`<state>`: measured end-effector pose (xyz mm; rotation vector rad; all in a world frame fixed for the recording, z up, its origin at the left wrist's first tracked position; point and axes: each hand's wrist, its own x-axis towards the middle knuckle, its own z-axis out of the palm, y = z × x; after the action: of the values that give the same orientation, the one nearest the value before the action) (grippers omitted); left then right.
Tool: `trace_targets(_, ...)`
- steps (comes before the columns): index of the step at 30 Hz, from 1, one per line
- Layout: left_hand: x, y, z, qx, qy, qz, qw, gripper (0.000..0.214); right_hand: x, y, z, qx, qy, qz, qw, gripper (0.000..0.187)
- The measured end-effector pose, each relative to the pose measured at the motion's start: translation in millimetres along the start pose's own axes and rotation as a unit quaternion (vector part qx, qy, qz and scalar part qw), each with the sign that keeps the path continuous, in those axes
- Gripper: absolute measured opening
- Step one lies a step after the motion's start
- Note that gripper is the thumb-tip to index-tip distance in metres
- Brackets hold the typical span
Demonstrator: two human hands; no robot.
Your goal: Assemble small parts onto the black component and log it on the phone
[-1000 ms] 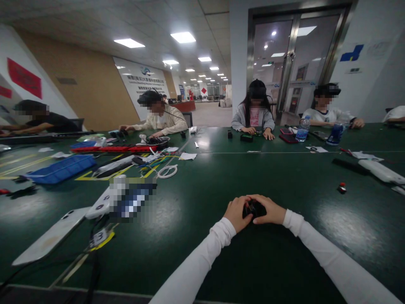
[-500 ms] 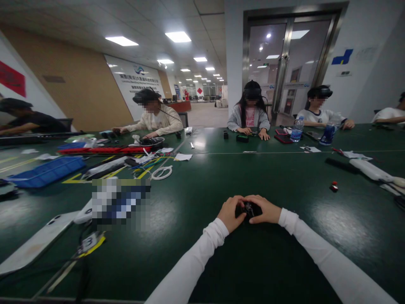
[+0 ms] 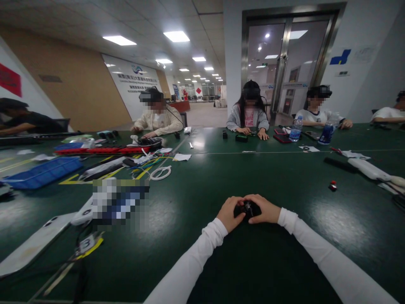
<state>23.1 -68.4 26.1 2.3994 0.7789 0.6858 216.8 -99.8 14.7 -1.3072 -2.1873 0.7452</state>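
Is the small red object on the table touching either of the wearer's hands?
No, the small red object lies apart on the green table, beyond the right hand.

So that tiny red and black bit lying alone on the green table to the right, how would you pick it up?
Probably pinch the red and black bit across its sides between thumb and forefinger, straight down from above: it is small, low and alone on the flat table, so every side is free. The right hand is nearer.
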Motion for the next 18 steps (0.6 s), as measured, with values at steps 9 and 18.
trace_targets(9,-0.6,-3.0,1.3,-0.003,0.000,0.019,1.000,0.034,-1.5,7.8,-0.1,0.021,-0.004,-0.010,1.000,0.073)
trace_targets(18,-0.7,-0.8,-1.0,-0.024,-0.010,0.022,0.999,0.030,-0.1,7.2,0.9,0.025,-0.005,-0.003,1.000,0.075)
